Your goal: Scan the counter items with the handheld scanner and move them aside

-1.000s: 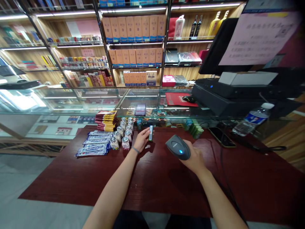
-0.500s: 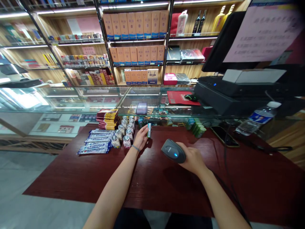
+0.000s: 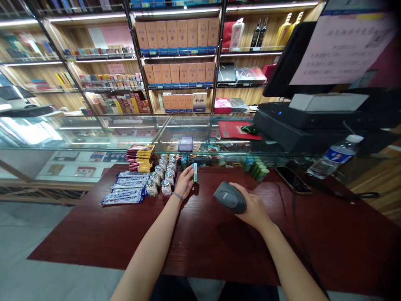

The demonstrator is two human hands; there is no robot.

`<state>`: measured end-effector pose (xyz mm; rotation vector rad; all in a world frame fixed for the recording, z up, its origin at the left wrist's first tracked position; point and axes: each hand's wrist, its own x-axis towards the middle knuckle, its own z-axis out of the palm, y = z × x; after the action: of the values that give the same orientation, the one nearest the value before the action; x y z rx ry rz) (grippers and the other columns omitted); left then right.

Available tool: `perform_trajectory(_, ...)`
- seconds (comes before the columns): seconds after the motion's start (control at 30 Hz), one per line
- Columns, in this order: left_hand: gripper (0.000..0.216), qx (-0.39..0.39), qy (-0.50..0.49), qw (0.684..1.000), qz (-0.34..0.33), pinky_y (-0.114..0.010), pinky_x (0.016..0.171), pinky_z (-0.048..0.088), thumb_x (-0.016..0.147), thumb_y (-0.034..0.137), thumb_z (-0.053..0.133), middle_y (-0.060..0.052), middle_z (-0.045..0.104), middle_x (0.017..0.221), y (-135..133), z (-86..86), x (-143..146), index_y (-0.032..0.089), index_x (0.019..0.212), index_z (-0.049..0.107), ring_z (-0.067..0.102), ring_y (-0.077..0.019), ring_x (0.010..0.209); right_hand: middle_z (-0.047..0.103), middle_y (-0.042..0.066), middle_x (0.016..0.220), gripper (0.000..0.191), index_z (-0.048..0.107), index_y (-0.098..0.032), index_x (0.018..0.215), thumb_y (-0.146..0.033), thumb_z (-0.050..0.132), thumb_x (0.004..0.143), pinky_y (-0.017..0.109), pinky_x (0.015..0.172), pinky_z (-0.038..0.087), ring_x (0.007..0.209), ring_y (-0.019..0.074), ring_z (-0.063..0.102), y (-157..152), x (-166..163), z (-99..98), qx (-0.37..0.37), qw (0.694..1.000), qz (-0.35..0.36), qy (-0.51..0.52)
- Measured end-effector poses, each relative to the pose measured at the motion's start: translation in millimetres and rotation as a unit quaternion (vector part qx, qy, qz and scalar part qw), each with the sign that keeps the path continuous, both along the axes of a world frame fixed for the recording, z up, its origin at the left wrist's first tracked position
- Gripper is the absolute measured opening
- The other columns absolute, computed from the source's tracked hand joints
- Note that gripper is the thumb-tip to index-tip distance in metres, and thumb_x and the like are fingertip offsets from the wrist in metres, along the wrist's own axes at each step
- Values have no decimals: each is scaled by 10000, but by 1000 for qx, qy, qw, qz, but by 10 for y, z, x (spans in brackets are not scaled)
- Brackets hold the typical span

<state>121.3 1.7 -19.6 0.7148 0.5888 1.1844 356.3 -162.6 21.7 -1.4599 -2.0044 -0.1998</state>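
Dark red table (image 3: 200, 242), bit of shine on it; left hand (image 3: 185, 184), grip pinched on small blue-green pack (image 3: 195, 172), nearly upright near back edge, just right of silver-lidded jars (image 3: 166, 188); right hand (image 3: 253, 209), grip wrapped round dark grey scanner (image 3: 230, 197), nose angled left toward pack; can't tell if pack touches table; blue-white sachets (image 3: 125, 189) sit left of jars, maroon-yellow packets (image 3: 140, 159) stacked behind; phone (image 3: 293, 179), water bottle (image 3: 336, 155) off right

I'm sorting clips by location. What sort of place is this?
Most likely a shop, perhaps at its checkout: the right hand holds what looks like a barcode scanner, matching orange boxes line lit shelves, and small jars stand grouped on the table.
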Motion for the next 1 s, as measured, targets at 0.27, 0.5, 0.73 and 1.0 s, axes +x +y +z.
perform_trajectory(0.27,419,46,33,998,5,-223,721,494,648,343,893,3,676,908,-16,0,15,184,944,641,624,-104,777,755,94,863,483,574,-146,1242,-316,613,792,343,638,562,669,245,713,51,298,-197,162,981,-103,-11)
perform_trajectory(0.5,426,82,104,990,50,-236,710,501,624,363,891,10,671,841,-40,-6,96,177,855,585,628,-112,749,683,58,683,340,614,-156,1037,-402,642,805,317,578,517,594,225,665,56,453,-131,227,954,-193,26)
perform_trajectory(0.73,350,173,225,955,91,-286,755,519,668,355,837,-31,709,852,-85,55,506,171,876,624,662,-158,789,651,45,636,346,623,-154,966,-430,680,764,315,549,505,548,216,637,67,735,-189,288,912,-290,45)
perform_trajectory(1.0,259,246,249,934,66,-334,821,523,712,315,787,-44,716,865,-147,187,1475,186,875,634,673,-193,839,719,108,746,382,640,-141,983,-456,670,769,333,507,517,555,244,666,30,923,-220,321,880,-342,77)
